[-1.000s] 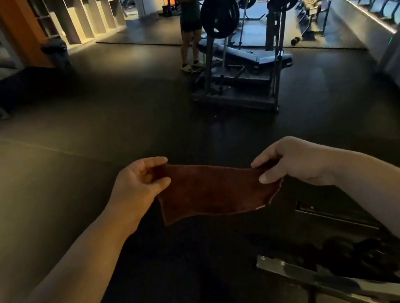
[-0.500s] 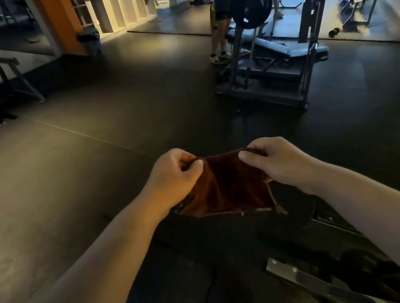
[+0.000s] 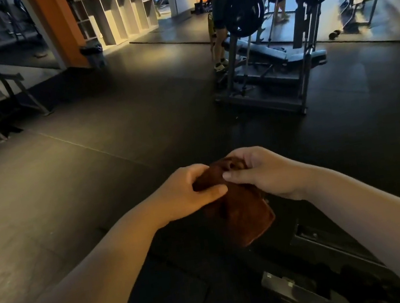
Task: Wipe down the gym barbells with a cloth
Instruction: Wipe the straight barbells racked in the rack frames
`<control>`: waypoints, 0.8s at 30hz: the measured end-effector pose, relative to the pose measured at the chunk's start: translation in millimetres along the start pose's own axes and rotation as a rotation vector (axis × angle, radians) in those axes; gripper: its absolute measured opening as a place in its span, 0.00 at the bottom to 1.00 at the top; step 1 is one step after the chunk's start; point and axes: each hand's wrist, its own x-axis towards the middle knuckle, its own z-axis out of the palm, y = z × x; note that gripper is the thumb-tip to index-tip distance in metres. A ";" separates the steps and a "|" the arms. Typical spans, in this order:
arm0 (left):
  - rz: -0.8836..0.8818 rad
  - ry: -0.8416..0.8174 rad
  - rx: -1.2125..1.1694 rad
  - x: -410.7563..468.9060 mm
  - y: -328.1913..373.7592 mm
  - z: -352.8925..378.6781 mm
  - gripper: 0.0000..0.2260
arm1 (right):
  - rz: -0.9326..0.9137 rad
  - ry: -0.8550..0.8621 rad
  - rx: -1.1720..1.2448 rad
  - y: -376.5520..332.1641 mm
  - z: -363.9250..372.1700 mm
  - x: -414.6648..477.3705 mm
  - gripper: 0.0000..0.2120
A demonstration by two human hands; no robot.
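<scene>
Head view: both hands bunch the cloth, with no bar touched yet.
Your fingers (image 3: pixel 237 174) on both sides are curled round and pinching the brown cloth (image 3: pixel 241 213). The left hand (image 3: pixel 182 196) grips its top from the left and the right hand (image 3: pixel 269 174) from the right, the two almost touching, while the free part hangs below them. Down and to the right, nearer your right hand, a dull metal bar (image 3: pixel 282 287) slants toward the lower right; it is too dim to say whether it is a barbell. The plate-loaded rack (image 3: pixel 244 13) stands well apart, ahead and right. The next reach probably goes down-right, right hand leading.
</scene>
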 end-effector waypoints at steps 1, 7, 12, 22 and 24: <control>-0.010 0.029 -0.051 6.9 5.0 5.9 0.08 | 0.033 -0.005 0.079 5.1 -9.3 0.3 0.13; -0.214 0.230 -0.467 45.5 8.9 31.5 0.10 | 0.273 -0.294 -0.123 67.8 -48.3 -7.3 0.21; -0.336 0.355 -0.625 65.3 -13.7 58.4 0.19 | 0.282 0.126 0.528 108.6 -71.3 -6.1 0.22; -0.289 0.055 -0.068 91.9 -37.0 141.7 0.18 | 0.388 -0.043 -0.199 151.2 -121.3 -24.1 0.15; -0.308 0.045 -0.030 100.0 -39.5 162.1 0.12 | 0.441 -0.025 -0.279 162.0 -130.0 -26.8 0.09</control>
